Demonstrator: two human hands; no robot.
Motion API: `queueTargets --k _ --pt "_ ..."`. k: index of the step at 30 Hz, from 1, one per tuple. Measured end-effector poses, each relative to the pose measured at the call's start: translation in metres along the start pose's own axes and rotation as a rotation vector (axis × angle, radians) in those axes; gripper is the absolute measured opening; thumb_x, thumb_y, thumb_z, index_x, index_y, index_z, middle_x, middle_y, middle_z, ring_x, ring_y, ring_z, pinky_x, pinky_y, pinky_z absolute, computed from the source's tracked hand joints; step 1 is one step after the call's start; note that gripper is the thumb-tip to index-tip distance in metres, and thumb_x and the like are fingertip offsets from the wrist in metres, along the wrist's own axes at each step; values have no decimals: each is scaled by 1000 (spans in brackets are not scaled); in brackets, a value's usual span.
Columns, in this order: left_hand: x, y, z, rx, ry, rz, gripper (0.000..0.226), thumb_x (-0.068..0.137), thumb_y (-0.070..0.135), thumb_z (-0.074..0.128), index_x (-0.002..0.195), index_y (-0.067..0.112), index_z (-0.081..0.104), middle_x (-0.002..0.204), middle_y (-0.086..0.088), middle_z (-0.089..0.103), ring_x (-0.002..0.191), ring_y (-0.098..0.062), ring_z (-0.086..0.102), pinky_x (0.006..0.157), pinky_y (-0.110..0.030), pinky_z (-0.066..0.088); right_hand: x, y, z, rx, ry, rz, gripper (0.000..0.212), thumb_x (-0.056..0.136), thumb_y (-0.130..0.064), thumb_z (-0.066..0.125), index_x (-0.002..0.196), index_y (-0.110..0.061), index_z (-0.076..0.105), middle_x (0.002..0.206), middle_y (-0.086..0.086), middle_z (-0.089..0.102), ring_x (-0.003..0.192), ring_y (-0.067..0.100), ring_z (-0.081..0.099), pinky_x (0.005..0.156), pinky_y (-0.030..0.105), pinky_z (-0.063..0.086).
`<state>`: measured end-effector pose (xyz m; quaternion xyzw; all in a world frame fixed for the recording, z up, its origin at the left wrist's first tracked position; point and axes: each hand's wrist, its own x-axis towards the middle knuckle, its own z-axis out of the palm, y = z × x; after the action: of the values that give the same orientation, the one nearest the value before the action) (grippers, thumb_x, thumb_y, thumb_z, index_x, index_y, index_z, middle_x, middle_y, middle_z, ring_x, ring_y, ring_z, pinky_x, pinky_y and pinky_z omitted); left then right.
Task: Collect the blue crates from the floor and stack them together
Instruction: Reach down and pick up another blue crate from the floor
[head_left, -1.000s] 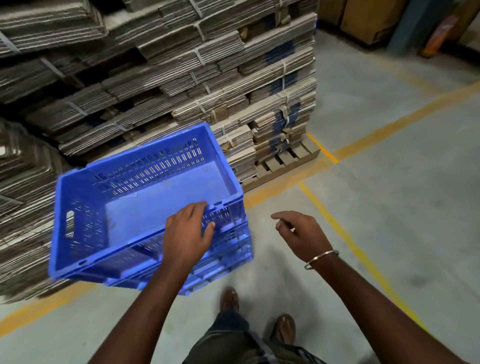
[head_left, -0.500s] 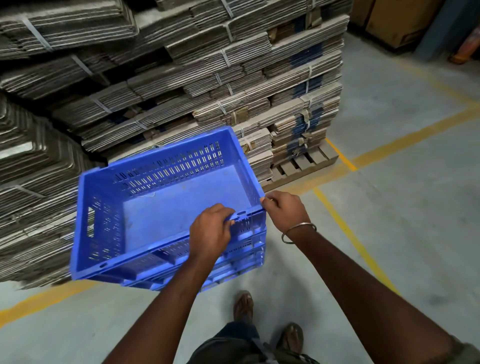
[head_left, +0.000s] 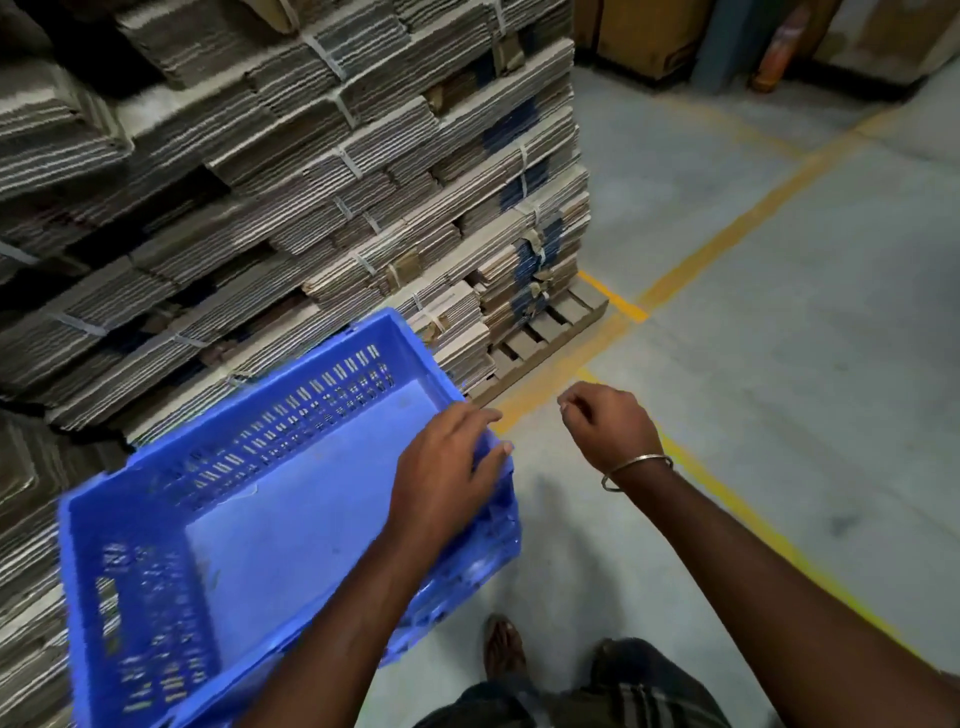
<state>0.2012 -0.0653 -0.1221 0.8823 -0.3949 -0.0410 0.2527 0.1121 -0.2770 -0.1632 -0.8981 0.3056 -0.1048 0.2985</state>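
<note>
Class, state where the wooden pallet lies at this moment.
In the head view the wooden pallet lies on the floor right of centre, under the cardboard stack, beside the yellow line.

blue crate: motion-blurred, 7 o'clock corner cut by frame bottom. left hand covers its 3 o'clock rim; grip unclear. Lower nested crate mostly hidden.

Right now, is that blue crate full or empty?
Empty: the top crate's bare blue floor shows, with only the left hand on its rim.

Strapped flat cardboard bundles on a wooden pallet by yellow floor lines
</note>
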Motion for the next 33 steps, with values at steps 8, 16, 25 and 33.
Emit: queueTargets --k 8,16,25,33 --pt "100 54 59 27 -184 234 49 95 53 48 136 27 54 137 9 56 123 -15 55 98 -38 48 31 119 -72 -71 -3 168 31 86 -36 55 116 -31 62 109 -7 66 103 20 61 84 37 51" --pt "216 145 151 151 -403 279 60 95 60 46 145 27 46 153 9 44 139 -12 41 110 -32 37 88 256 -169 -102 -124 331 43 85 -45 59 126 -31 56 123 -2 62 114 21 57 92 38 48" --pt "342 235 225 159 -536 286 65 98 58 43 152 22 37 160 5 34 146 -15 33 115 -33 31 170 363 -265 -151 -88 389 47 87 -45 58 130 -28 53 128 2 60 117 25 55 95 39 47" --pt "477 239 274 210 -600 247 85 86 80 27 154 28 32 158 4 38 142 -19 40 109 -40 40 299 428 -308 -221 -223 399 54 87 -46 59 135 -26 49 133 6 56 123 24 52 99 38 44"
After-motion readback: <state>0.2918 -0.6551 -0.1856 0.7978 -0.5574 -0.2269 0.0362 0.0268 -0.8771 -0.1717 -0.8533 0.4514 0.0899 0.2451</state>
